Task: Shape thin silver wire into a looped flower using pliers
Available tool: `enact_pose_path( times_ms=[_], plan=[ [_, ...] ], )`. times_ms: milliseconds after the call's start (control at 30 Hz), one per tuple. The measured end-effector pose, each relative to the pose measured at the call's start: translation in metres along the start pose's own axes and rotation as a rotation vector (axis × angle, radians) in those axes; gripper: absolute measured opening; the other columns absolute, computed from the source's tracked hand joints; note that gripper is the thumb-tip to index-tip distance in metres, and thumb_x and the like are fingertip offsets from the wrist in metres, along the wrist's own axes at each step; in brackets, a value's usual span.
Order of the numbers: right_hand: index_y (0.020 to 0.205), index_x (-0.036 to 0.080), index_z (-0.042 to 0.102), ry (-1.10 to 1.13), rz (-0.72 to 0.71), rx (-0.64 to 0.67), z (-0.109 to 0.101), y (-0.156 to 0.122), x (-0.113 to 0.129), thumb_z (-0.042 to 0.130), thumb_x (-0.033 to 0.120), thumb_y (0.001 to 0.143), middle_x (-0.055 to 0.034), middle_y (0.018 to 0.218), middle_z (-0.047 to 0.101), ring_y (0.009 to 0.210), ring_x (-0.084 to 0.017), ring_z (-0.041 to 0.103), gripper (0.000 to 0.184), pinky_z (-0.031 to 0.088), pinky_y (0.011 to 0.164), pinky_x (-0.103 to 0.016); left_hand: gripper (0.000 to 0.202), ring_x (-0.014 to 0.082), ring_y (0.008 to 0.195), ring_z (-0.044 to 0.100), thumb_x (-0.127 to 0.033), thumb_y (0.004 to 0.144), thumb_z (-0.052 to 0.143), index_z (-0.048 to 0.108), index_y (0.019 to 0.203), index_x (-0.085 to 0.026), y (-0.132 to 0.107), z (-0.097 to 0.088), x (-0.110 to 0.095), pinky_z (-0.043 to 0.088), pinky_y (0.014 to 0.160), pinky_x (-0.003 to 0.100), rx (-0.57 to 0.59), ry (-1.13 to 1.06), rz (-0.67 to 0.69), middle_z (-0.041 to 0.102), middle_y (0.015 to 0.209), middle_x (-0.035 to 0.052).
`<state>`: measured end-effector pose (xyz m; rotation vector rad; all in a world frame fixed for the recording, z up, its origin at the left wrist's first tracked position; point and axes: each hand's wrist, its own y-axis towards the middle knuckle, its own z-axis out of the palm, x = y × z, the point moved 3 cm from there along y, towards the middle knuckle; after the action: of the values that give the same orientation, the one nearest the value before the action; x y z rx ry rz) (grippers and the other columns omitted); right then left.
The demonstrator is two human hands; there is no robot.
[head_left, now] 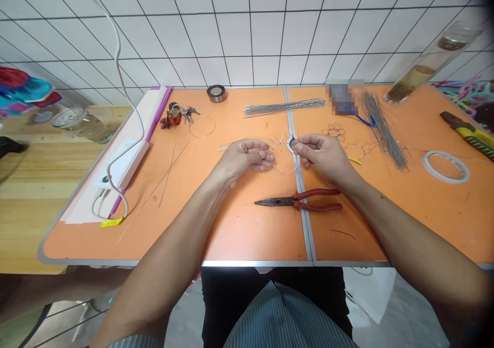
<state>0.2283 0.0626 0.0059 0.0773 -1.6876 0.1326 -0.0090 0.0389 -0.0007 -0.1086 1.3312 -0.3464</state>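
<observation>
A thin wire ring (286,172) with small loops bent along it is held just over the orange table, between my two hands. My left hand (249,156) pinches its left side, thumb against fingers. On the opposite side, my right hand (323,153) has thumb and fingertips closed at the ring's edge; exactly what lies under those fingertips is partly hidden. Below the hands, long-nose pliers (276,202) with red handles lie with the jaws pointing left. To the right of my right hand is a flower-shaped wire piece (334,132).
Straight wires (283,107) lie at the back, with another wire bundle (386,132) on the right. Around the table are a white tape roll (446,166), a utility knife (469,134), dark tape (216,93), keys (188,113), a glass tube (428,67) and a power strip (125,165).
</observation>
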Motion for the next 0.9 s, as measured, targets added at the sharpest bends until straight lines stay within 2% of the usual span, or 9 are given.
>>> enact_pose_path(
  times_ms=[133, 367, 467, 567, 767, 900],
  plan=[
    [0.097, 0.015, 0.081, -0.009, -0.012, 0.011, 0.002, -0.002, 0.0, 0.09, 0.033, 0.081, -0.0032, 0.082, 0.075, 0.056, -0.008, 0.056, 0.025, 0.048, 0.052, -0.023, 0.021, 0.0196, 0.075, 0.08, -0.019, 0.085, 0.089, 0.076, 0.099, -0.012, 0.001, 0.0, 0.002, 0.066, 0.079, 0.034, 0.013, 0.033, 0.032, 0.083, 0.089, 0.0116],
    [0.096, 0.016, 0.081, -0.011, -0.009, 0.024, 0.006, -0.002, -0.004, 0.09, 0.03, 0.081, -0.0031, 0.083, 0.075, 0.055, -0.008, 0.056, 0.023, 0.048, 0.052, -0.023, 0.023, 0.0197, 0.08, 0.08, -0.021, 0.08, 0.091, 0.078, 0.096, -0.013, 0.004, -0.003, 0.004, 0.064, 0.078, 0.033, -0.001, 0.088, 0.033, 0.084, 0.092, 0.0114],
    [0.096, 0.015, 0.081, -0.028, -0.007, 0.035, 0.008, -0.005, -0.002, 0.087, 0.027, 0.083, -0.0033, 0.083, 0.075, 0.056, -0.008, 0.057, 0.019, 0.05, 0.054, -0.023, 0.024, 0.0169, 0.078, 0.077, -0.027, 0.079, 0.093, 0.078, 0.093, -0.014, 0.003, 0.0, 0.002, 0.062, 0.079, 0.032, 0.011, 0.121, 0.086, 0.083, 0.092, 0.0092],
    [0.097, 0.015, 0.082, -0.049, -0.015, 0.059, 0.012, -0.008, 0.001, 0.085, 0.024, 0.084, -0.0026, 0.081, 0.074, 0.056, -0.008, 0.057, 0.016, 0.05, 0.054, -0.024, 0.024, 0.0151, 0.074, 0.073, -0.032, 0.08, 0.093, 0.078, 0.088, -0.014, 0.002, 0.003, 0.001, 0.059, 0.074, 0.029, 0.021, 0.153, 0.147, 0.081, 0.087, 0.0087],
    [0.096, 0.015, 0.081, -0.059, -0.016, 0.086, 0.014, -0.01, 0.002, 0.086, 0.026, 0.083, -0.0021, 0.078, 0.073, 0.056, -0.009, 0.057, 0.017, 0.05, 0.054, -0.024, 0.019, 0.0153, 0.07, 0.07, -0.026, 0.08, 0.089, 0.077, 0.084, -0.013, 0.002, 0.004, 0.002, 0.053, 0.066, 0.027, 0.021, 0.122, 0.12, 0.079, 0.08, 0.0087],
    [0.097, 0.017, 0.082, -0.068, -0.014, 0.107, 0.015, -0.01, -0.002, 0.089, 0.032, 0.083, -0.0021, 0.076, 0.071, 0.059, -0.011, 0.059, 0.022, 0.05, 0.054, -0.025, 0.024, 0.0158, 0.071, 0.072, -0.029, 0.079, 0.092, 0.076, 0.088, -0.014, 0.002, 0.006, 0.002, 0.055, 0.068, 0.028, 0.014, 0.11, 0.105, 0.081, 0.086, 0.0091]
  ],
)
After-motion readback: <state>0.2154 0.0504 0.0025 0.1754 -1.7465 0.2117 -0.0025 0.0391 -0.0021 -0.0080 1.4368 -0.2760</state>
